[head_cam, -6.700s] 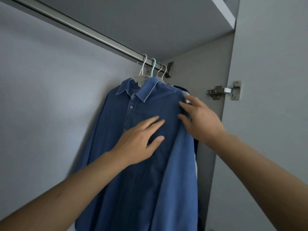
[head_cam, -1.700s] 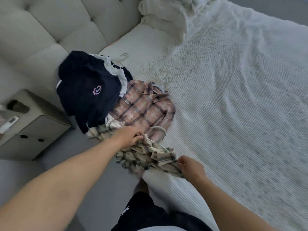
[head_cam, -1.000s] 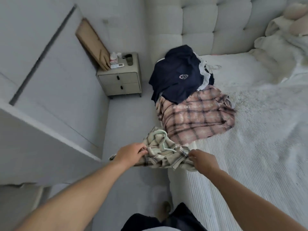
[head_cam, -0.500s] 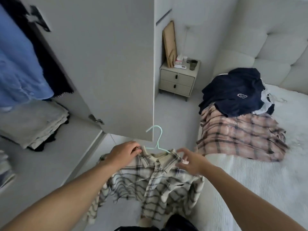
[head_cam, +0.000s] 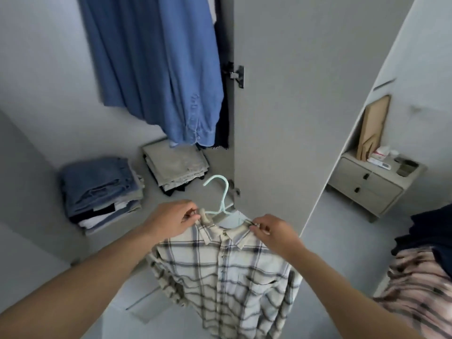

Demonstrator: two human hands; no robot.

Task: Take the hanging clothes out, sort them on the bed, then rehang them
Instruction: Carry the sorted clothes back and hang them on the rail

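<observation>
A: Rehanging looks under way. The cream plaid shirt (head_cam: 227, 272) is on its mint hanger (head_cam: 220, 192) and held up in front of the open wardrobe. The left hand (head_cam: 171, 222) has fingers curled tight on the left shoulder at the collar; the right hand (head_cam: 271, 230) pinches the right shoulder seam.

B: What is left?

A: At least two garments, judging by the far right edge: a pink plaid shirt (head_cam: 420, 289) with a navy top (head_cam: 430, 231) over it. A blue denim shirt (head_cam: 161, 69) already hangs inside, with something dark behind it.

B: Room to move?

A: The wardrobe door (head_cam: 305, 106) stands open just right of the hanger hook, its edge and hinge (head_cam: 237, 74) close to the path upward. Left of the denim the wardrobe is free, so I would steer there. Folded jeans (head_cam: 100, 189) and beige folded clothes (head_cam: 176, 165) sit on the shelf below, well under the lift. The rail is out of view.
</observation>
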